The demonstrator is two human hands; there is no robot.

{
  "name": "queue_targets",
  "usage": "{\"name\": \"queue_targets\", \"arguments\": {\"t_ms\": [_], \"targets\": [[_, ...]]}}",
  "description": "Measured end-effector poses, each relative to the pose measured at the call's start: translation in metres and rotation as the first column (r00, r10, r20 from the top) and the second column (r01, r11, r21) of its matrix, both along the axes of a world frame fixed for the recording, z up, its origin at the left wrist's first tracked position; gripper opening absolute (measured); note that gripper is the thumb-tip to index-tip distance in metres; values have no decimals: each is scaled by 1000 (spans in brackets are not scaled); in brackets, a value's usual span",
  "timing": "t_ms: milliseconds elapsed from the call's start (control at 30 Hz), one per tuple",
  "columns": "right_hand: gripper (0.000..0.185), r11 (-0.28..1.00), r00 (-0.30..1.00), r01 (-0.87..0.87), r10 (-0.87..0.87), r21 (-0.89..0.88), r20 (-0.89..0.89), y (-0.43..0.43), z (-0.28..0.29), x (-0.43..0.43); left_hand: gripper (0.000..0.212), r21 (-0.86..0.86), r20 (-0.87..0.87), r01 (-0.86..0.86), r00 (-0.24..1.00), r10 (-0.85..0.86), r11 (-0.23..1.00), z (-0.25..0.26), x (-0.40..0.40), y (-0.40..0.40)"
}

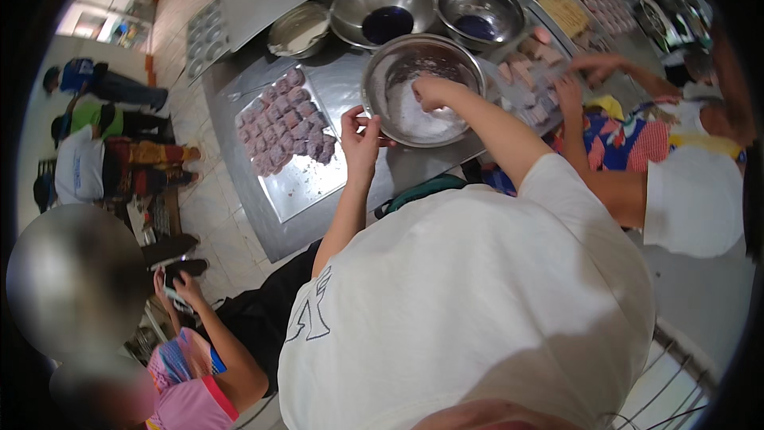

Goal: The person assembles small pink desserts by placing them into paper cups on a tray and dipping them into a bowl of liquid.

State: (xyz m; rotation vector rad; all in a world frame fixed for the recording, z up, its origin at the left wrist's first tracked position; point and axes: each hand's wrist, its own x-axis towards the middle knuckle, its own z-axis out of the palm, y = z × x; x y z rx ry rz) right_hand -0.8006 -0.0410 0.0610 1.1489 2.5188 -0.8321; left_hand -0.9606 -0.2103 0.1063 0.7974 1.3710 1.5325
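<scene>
A stainless steel mixing bowl [473, 80] with white, powdery or finely shredded material [412, 116] in it stands on the metal table before me. My right hand [439, 93] reaches down into this bowl, its fingers curled at the white material; whether they hold anything is hidden. At the bowl's left rim is my left hand [361, 138], its bent fingers and thumb against the edge. Left of it, a shiny metal tray [301, 194] bears many purplish, coated cake cubes [286, 122] in close rows.
Behind stand two steel bowls [340, 3] [510, 0] with dark purple liquid and a bowl [298, 30] of pale mixture. At right, a co-worker's hands [570, 92] are near uncoated cake pieces [531, 63]. A muffin pan [206, 39] lies far left. Another person [191, 364] is at lower left.
</scene>
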Motion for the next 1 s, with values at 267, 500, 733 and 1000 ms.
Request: {"name": "queue_targets", "arguments": {"t_ms": [267,500,733,1000], "targets": [[30,997,977,48,-36,53,-211,11,24,10,39,-100,-127,-207,973,193,973,10,8,-18],[32,995,952,95,-90,5,-292,-6,60,5,26,71,88,-261,963,255,963,35,13,-43],[30,985,806,33,75,171,-587,-80,172,-3,43,84,767,-80,641,-13,993,65,28,-52],[35,998,740,40,7,55,-673,-185,208,30,41,178,903,190,359,-237,966,37,53,-67]]}}
